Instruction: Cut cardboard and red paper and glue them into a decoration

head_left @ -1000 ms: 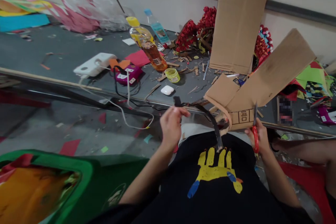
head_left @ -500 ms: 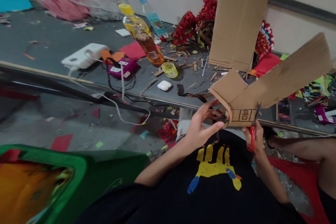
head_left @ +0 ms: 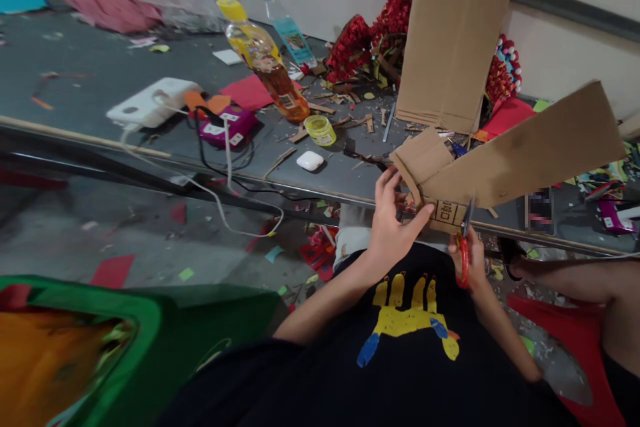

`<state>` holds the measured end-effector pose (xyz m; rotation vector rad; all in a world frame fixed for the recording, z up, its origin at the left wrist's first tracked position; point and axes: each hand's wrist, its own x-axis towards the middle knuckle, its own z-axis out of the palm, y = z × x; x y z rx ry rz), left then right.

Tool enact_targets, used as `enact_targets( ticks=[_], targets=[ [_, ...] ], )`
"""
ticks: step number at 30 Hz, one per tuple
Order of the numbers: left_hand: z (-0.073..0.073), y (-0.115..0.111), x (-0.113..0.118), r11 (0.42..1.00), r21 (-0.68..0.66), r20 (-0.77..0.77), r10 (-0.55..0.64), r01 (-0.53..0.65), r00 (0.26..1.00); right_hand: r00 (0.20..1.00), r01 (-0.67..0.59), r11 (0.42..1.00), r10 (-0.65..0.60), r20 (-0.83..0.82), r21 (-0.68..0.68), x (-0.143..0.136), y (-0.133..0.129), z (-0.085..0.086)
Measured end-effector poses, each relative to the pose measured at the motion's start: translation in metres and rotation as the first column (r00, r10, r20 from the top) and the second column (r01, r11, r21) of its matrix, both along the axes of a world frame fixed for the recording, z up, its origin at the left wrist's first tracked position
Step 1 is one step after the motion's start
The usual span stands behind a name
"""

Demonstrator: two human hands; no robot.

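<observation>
Just in front of my body I hold a folded cardboard piece (head_left: pixel 525 163) over the table edge. Its long flap slants up to the right, and dark printed characters show on its lower part. My left hand (head_left: pixel 395 223) grips the left end, thumb in front and fingers behind. The fingers of my right hand (head_left: pixel 470 257) are closed around the red handles of a pair of scissors (head_left: pixel 465 260). The scissor blades point upward at the right end of the printed part, against the cardboard. Whether they are open there is hard to see.
A drink bottle (head_left: pixel 270 67), a yellow-lidded jar (head_left: pixel 320 130), a white earbud case (head_left: pixel 310 160) and a power strip (head_left: pixel 153 103) lie on the littered table (head_left: pixel 75 80). Tall cardboard (head_left: pixel 455 40) leans behind. A green bin (head_left: pixel 200 320) stands left; another person's leg (head_left: pixel 575 273) is right.
Both hands have shifted slightly left with the cardboard and scissors. The long flap has tilted lower, and less of the printed part shows.
</observation>
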<state>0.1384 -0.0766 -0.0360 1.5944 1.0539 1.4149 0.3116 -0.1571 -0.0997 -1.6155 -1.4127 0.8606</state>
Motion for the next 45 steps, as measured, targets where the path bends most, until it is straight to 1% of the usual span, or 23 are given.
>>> enact_targets(
  ticks=[4, 8, 12, 17, 22, 27, 32, 37, 42, 45],
  targets=[
    [-0.010, 0.000, 0.001, 0.999, 0.032, -0.021, 0.032, -0.031, 0.999, 0.999, 0.034, 0.998, -0.032, -0.039, 0.054, -0.002, 0.001, 0.003],
    [-0.017, -0.004, 0.000, 0.989, 0.112, -0.049, 0.098, -0.092, 0.994, 0.997, 0.033, 0.990, -0.023, -0.071, 0.139, -0.004, 0.003, 0.000],
    [-0.017, -0.008, -0.001, 0.983, 0.153, -0.102, 0.115, -0.099, 0.988, 0.999, 0.037, 0.972, -0.028, -0.041, 0.230, -0.004, 0.005, -0.004],
    [-0.017, -0.008, -0.002, 0.989, 0.133, -0.120, 0.087, -0.071, 0.989, 0.998, 0.033, 0.961, -0.044, 0.034, 0.274, -0.001, 0.008, 0.003],
    [-0.020, -0.006, 0.000, 0.991, 0.109, -0.096, 0.086, -0.076, 0.992, 0.991, 0.085, 0.973, -0.104, 0.081, 0.215, -0.001, 0.010, 0.009],
    [-0.018, -0.005, 0.000, 0.990, 0.128, -0.132, 0.082, -0.065, 0.988, 0.986, 0.105, 0.978, -0.126, 0.111, 0.180, 0.000, 0.008, 0.012],
    [-0.016, -0.003, -0.002, 0.986, 0.151, -0.164, 0.096, -0.072, 0.982, 0.987, 0.097, 0.986, -0.112, 0.111, 0.134, 0.004, 0.008, 0.012],
    [-0.013, -0.003, -0.004, 0.995, 0.092, -0.178, 0.054, -0.038, 0.982, 0.989, 0.111, 0.988, -0.120, 0.087, 0.105, 0.006, 0.007, 0.011],
    [-0.008, -0.005, -0.006, 0.997, 0.062, -0.175, 0.049, -0.039, 0.983, 0.994, 0.054, 0.992, -0.065, 0.094, 0.115, 0.007, 0.008, 0.007],
    [-0.006, -0.006, -0.007, 0.999, 0.034, -0.162, 0.013, -0.008, 0.987, 0.995, 0.027, 0.992, -0.038, 0.091, 0.122, 0.009, 0.010, 0.003]
  ],
)
